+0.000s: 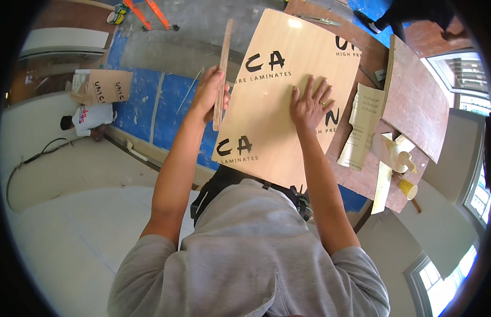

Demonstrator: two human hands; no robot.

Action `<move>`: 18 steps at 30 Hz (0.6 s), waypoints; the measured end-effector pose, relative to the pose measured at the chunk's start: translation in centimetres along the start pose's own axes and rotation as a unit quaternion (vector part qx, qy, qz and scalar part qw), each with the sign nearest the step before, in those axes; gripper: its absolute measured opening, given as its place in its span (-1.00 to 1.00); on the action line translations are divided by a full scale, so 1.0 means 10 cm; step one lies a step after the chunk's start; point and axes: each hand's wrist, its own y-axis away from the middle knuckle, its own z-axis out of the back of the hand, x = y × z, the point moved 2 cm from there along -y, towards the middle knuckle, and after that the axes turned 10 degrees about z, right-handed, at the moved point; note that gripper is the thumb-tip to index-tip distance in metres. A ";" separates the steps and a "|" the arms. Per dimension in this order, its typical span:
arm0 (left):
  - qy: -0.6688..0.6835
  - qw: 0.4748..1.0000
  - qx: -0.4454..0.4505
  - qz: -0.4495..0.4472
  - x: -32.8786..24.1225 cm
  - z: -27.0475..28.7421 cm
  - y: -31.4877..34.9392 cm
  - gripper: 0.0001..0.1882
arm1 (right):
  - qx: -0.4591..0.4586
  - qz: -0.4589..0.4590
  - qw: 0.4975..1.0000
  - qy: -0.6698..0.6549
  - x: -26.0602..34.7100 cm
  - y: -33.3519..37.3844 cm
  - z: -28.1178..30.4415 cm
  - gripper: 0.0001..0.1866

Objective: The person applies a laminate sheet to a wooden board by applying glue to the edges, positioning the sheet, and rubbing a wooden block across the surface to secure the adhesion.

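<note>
Risk: the laminate sheet, at upper centre of the frame, is judged liable to slide or flex off its support, since it is pinned by one flat palm only and its lower edge overhangs toward the body. The wooden strip, held upright along the sheet's left edge, could slip or tilt out of line if the grip loosens; fingers near that edge could be nicked.

Left hand: closed around the wooden strip near its lower half.
Right hand: open, fingers spread, pressed flat on the sheet; a ring is worn.

Laminate sheet: tan, smooth, slightly glossy, printed with dark lettering, corners rounded by lens bend.

Adjacent: a brown plywood bench at right, bearing paper, a glue bottle and a yellow cup. Another person is seen crouched at upper left.
</note>
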 end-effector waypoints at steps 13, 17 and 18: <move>-0.076 0.995 -0.056 -0.015 -0.15 -0.20 -0.31 -0.66 | 0.008 -0.006 1.000 -0.004 0.01 0.00 0.00 -0.25; 0.023 0.998 -0.059 -0.023 -0.23 -0.20 -0.30 -0.59 | 0.012 -0.009 1.000 -0.002 0.00 0.01 -0.01 -0.24; -0.010 0.999 -0.045 -0.018 -0.22 -0.26 -0.28 -0.58 | 0.009 -0.008 1.000 -0.001 0.02 -0.01 0.00 -0.24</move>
